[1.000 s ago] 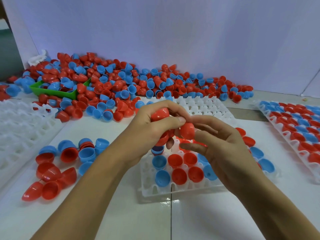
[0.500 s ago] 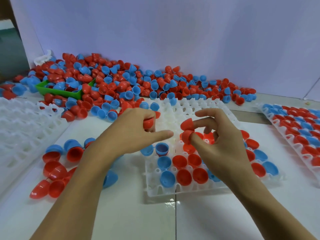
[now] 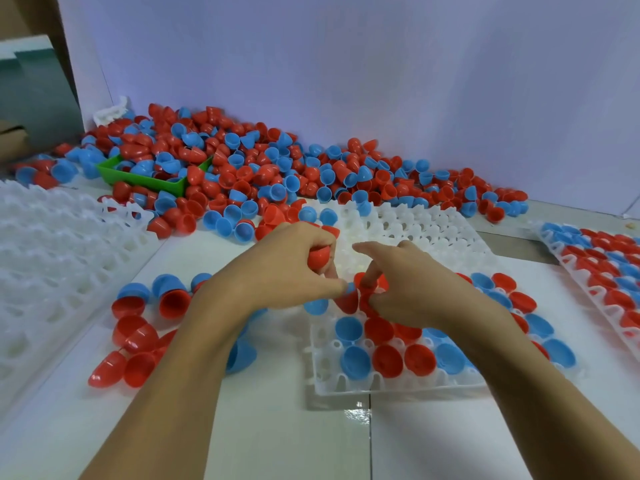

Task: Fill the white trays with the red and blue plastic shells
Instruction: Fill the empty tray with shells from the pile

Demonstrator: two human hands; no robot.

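Both hands have dropped lower toward the near rows of the white tray (image 3: pixel 398 386) than half a second ago. Left hand (image 3: pixel 287 268) has its fingers curled around a red shell (image 3: pixel 318 257) tucked in the palm, its index finger stretched to the right. Right hand (image 3: pixel 412 289) pinches another red shell (image 3: pixel 367 291) between thumb and curled fingers, index finger lifted and pointing left; this shell sits just above the third row from the near edge, and contact with the tray cannot be told. Tray's near two rows hold blue and red shells, open side up; its far half shows bare white cups. Large mixed pile (image 3: pixel 277 171) of red and blue shells lies along the back wall, partly burying a green bin (image 3: pixel 145 180). Loose shells (image 3: pixel 138 327) lie left of the left forearm. Filled tray (image 3: pixel 609 271) at right edge; empty white trays (image 3: pixel 52 265) at left.
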